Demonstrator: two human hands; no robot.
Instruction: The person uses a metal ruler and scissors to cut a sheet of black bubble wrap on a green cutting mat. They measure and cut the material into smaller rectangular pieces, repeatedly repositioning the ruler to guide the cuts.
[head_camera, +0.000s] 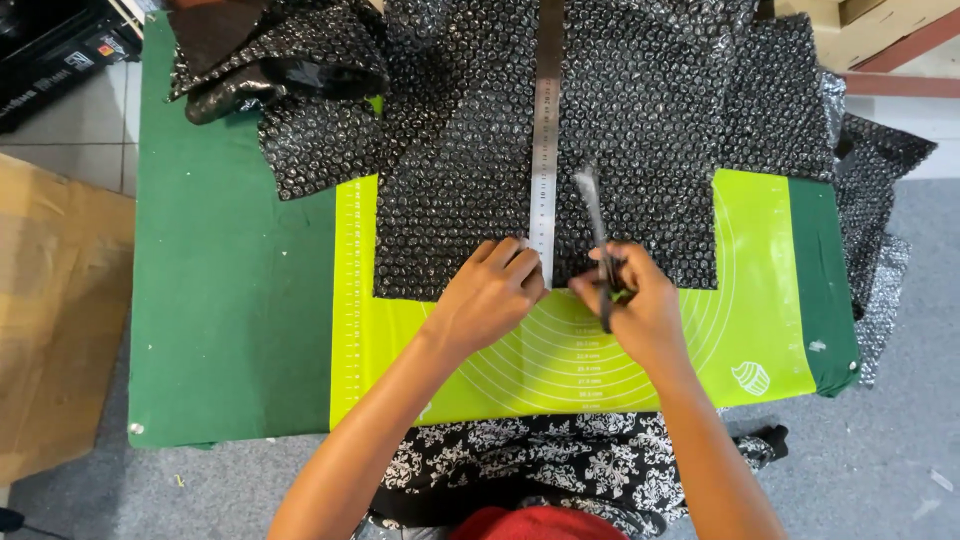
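Note:
A sheet of black bubble wrap (450, 200) lies across a lime-green cutting mat (750, 250). Along its middle runs a long steel ruler (546, 130). My left hand (492, 292) presses flat on the near end of the ruler and the wrap's front edge. My right hand (635, 300) grips a pair of scissors (592, 215) just right of the ruler, blades pointing away from me over the bubble wrap.
The mat rests on a dark green table (230, 300). More crumpled black bubble wrap (280, 60) is piled at the table's far left, and another sheet hangs off the right edge (880, 220). A brown cardboard sheet (50, 300) lies on the floor at left.

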